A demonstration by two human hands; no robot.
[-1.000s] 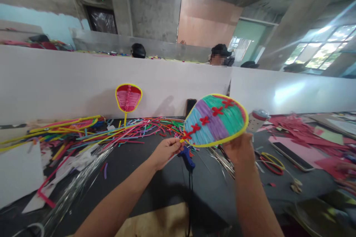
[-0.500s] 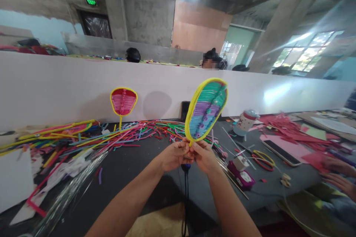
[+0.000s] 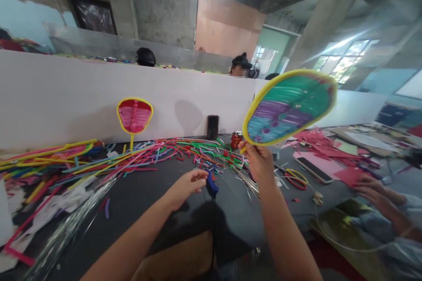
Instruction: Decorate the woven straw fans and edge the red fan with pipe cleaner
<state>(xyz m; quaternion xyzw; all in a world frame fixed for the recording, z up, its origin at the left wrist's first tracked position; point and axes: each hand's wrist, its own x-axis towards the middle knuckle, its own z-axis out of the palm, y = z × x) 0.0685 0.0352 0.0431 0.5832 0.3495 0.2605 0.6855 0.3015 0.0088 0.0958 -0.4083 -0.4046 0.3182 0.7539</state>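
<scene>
The right hand (image 3: 260, 164) grips, in a narrow pinch, the short yellow lower end of an oval fan with a thick yellow rim and teal, purple and light-blue bands (image 3: 290, 106). This fan is raised in the air, above and to the right of the blue glue gun with a dark cord (image 3: 211, 185), its top tilted rightward. The left hand (image 3: 188, 186) is just left of the glue gun, its fingers loosely curled and parted; whether the fingertips touch the gun I cannot tell.

Behind the glue gun lies a long heap of multicoloured fuzzy strips (image 3: 178, 149). Beyond it, a black upright phone (image 3: 212, 126) is by the white partition, and a red metal can (image 3: 236, 140) stands to the right. Left of and behind the gun, 1 red-and-pink fan with a yellow rim (image 3: 135, 116) stands on a yellow stem. Far to the gun's right are 1 co-worker's hands (image 3: 372, 189) at a red sheet (image 3: 347, 176).
</scene>
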